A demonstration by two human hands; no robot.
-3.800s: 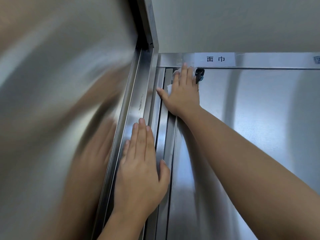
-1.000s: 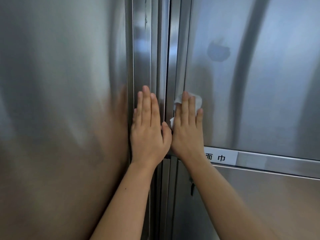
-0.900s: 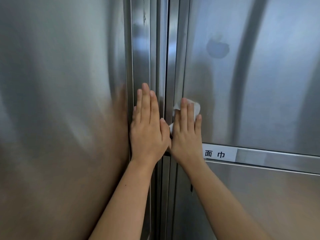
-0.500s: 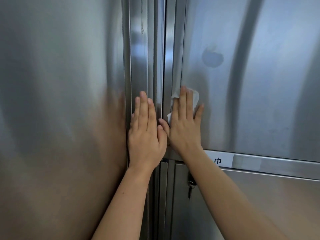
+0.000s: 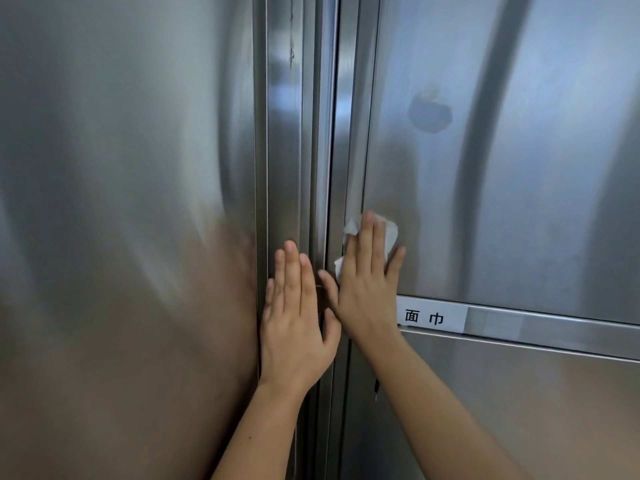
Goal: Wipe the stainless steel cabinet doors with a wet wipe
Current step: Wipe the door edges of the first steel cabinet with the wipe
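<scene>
My right hand (image 5: 367,282) lies flat with straight fingers on the lower left corner of the upper right steel door (image 5: 502,168). It presses a crumpled white wet wipe (image 5: 390,233) against the metal; the wipe peeks out above and left of the fingers. My left hand (image 5: 294,323) rests flat on the vertical steel frame (image 5: 287,133) between the two cabinets, fingers straight and pointing up, holding nothing. The large left steel door (image 5: 121,202) fills the left half of the view.
A white label with two black characters (image 5: 429,315) sits on the horizontal bar below the upper right door. Another steel door (image 5: 519,410) lies beneath it. A dark round smudge (image 5: 430,114) marks the upper right door.
Over the last second my right hand and the wipe slid a little up and down at the door's lower left corner. My left hand stayed pressed on the frame.
</scene>
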